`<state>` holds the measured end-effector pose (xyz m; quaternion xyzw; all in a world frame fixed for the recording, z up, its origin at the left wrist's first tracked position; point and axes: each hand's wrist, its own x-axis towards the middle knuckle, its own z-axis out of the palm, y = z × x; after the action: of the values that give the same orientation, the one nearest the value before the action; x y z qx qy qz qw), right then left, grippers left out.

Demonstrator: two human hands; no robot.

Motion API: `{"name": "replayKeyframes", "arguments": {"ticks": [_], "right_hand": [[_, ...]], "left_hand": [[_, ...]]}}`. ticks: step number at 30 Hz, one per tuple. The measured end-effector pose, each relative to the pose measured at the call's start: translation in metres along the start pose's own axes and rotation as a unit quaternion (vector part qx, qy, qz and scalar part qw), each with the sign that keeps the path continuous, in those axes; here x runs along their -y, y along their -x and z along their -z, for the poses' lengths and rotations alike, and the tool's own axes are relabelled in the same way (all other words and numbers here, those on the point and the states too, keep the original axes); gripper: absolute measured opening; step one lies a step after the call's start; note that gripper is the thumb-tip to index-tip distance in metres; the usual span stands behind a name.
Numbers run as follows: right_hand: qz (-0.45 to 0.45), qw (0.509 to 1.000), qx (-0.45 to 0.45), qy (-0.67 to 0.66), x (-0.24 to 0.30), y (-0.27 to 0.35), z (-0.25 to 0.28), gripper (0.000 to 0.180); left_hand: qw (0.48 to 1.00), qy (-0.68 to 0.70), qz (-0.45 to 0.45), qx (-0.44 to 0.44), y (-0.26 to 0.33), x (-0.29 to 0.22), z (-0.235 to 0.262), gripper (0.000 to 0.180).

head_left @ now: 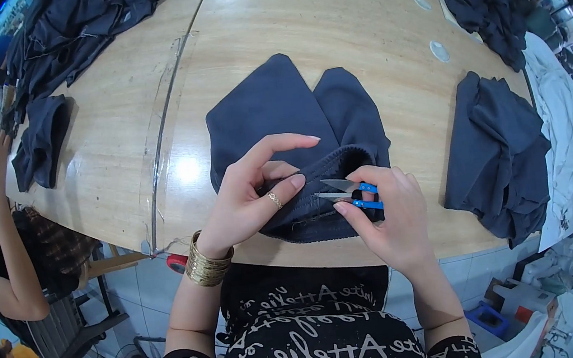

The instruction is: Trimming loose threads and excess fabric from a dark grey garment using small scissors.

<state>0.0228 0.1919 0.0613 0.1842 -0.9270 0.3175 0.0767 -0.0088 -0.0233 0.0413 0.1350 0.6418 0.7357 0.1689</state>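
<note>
A dark navy garment (293, 116) lies folded on the wooden table (324, 22) in front of me. My left hand (249, 198), with a ring and gold bangles, pinches the garment's waistband near the table's front edge, index finger stretched out. My right hand (389, 216) holds small blue-handled thread snips (354, 195), their metal blades pointing left at the waistband seam beside my left thumb.
A stack of dark garments (497, 158) lies at the right of the table, another pile (492, 7) at the far right, more dark cloth (78, 25) at the far left. A second person (8, 237) stands at the left table edge. White cloth (563, 106) hangs at right.
</note>
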Motion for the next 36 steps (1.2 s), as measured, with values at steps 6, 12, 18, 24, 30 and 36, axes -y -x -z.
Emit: {"name": "replayKeyframes", "arguments": {"ticks": [6,12,18,24,30,36], "right_hand": [[-0.144,0.972,0.007,-0.186,0.002,0.004,-0.005,0.034],[-0.101,0.982,0.001,-0.16,-0.001,0.007,-0.004,0.033],[-0.032,0.999,-0.006,-0.043,0.001,0.008,0.004,0.032],[-0.063,0.996,-0.021,-0.06,0.005,0.01,-0.001,0.033],[-0.047,0.998,-0.033,-0.033,0.005,0.01,-0.002,0.033],[-0.046,0.998,-0.038,-0.029,0.002,0.012,-0.007,0.032]], "left_hand": [[1.0,0.001,0.009,-0.002,-0.001,-0.002,-0.001,0.041],[1.0,-0.022,-0.002,-0.009,-0.002,0.001,-0.001,0.04],[0.999,-0.045,-0.01,-0.024,0.001,0.001,0.0,0.04],[0.997,-0.062,-0.026,-0.031,0.001,0.004,-0.005,0.039],[0.996,-0.072,-0.031,-0.054,0.002,0.005,-0.008,0.038],[0.988,-0.125,-0.055,-0.065,0.002,0.007,-0.009,0.038]]}}
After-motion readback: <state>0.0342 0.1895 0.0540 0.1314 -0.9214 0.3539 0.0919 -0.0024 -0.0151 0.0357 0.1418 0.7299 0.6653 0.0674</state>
